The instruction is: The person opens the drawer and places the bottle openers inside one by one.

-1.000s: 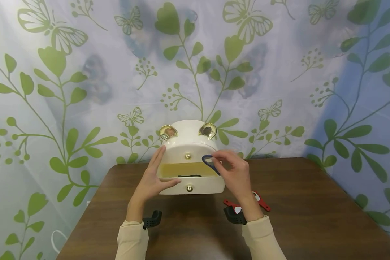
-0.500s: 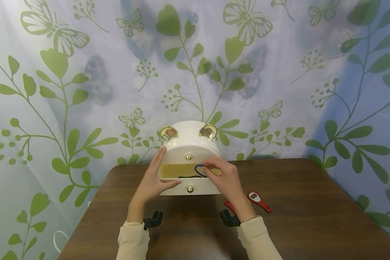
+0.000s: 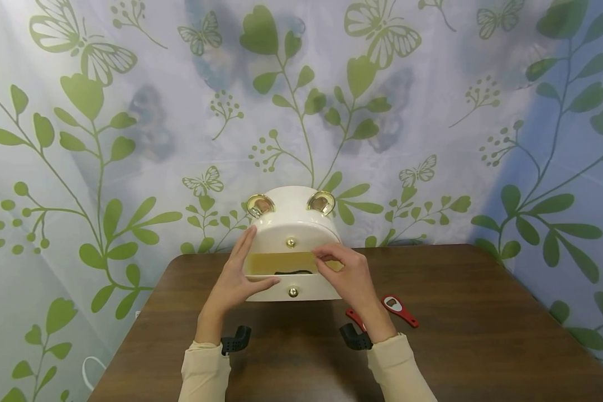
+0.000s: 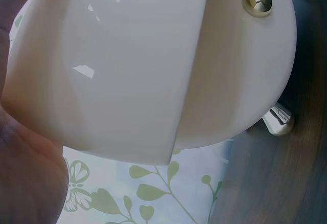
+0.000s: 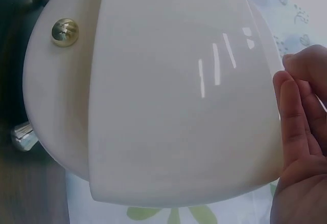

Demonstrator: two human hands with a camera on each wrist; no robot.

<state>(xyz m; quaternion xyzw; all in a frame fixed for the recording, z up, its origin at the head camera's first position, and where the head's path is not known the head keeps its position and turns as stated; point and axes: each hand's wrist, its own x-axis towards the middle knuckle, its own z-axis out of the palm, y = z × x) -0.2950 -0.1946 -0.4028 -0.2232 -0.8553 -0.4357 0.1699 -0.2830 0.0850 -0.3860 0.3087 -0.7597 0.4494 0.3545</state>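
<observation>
A glossy white cabinet (image 3: pixel 293 204) with round gold ears stands at the far side of the table. Its middle drawer (image 3: pixel 267 289) is pulled out, and a dark curved thing (image 3: pixel 293 272) lies inside near the front wall. My left hand (image 3: pixel 236 279) rests against the left side of cabinet and drawer, fingers straight, thumb lying along the drawer front. Over the drawer's right end hovers my right hand (image 3: pixel 350 273), thumb and forefinger tips close together with nothing visible between them. In the right wrist view its fingers (image 5: pixel 293 121) are beside the drawer's rim.
Right of the cabinet lies a red paddle-shaped thing with a white oval head, like a bottle opener (image 3: pixel 397 310). Another red thing (image 3: pixel 354 318) is partly hidden by the right forearm. Below the drawer are a lower gold knob (image 5: pixel 65 32) and metal foot (image 5: pixel 24 136).
My right hand has moved left over the drawer and let go of a dark blue loop, which is now out of sight. The left hand stays in place.
</observation>
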